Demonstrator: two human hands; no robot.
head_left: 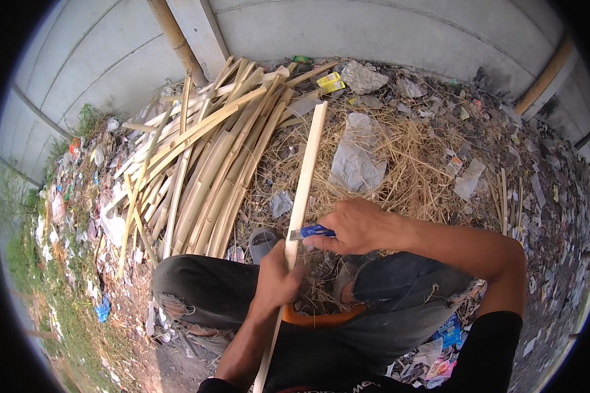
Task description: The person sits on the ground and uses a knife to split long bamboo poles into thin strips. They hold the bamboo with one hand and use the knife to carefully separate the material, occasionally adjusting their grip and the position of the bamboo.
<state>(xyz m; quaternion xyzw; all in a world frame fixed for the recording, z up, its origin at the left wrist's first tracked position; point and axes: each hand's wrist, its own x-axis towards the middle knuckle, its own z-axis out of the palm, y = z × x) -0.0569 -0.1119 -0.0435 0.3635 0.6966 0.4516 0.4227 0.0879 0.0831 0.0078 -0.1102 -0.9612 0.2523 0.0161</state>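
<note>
A long, pale bamboo strip stands at a slant in front of me, its upper end pointing away and its lower end passing by my left forearm. My left hand is closed around it at about knee height. In my right hand is a blue-handled utility knife, gripped in closed fingers. Its blade lies against the strip, just above the left hand. Beyond my left knee lies a large pile of split bamboo strips.
A grey concrete panel wall runs along the back, with a bamboo pole leaning there. Dry straw, a grey crumpled sheet, a stone and scattered litter cover the ground. Something orange sits between my legs.
</note>
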